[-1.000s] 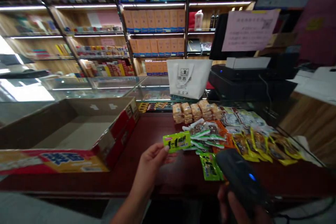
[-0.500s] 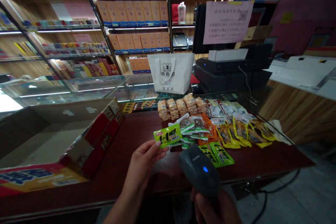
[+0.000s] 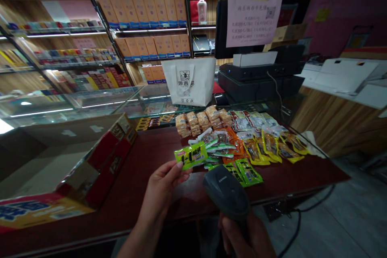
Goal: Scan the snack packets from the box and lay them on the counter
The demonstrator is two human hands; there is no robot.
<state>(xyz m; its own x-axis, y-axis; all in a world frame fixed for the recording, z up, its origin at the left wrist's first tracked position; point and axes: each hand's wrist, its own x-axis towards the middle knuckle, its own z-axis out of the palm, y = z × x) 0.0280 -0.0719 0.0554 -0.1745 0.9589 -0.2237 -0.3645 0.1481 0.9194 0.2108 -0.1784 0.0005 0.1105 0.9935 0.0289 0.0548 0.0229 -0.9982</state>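
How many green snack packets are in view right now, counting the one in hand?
3 clearly: one green packet pinched in the left hand, and two green packets lying side by side on the counter beyond the scanner that the right hand holds. More may be hidden in the pile.

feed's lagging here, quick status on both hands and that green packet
Left hand pinching green snack packet above the counter. Right hand gripping barcode scanner, aimed toward packet. Nothing between scanner and packet; snack pile lies behind.
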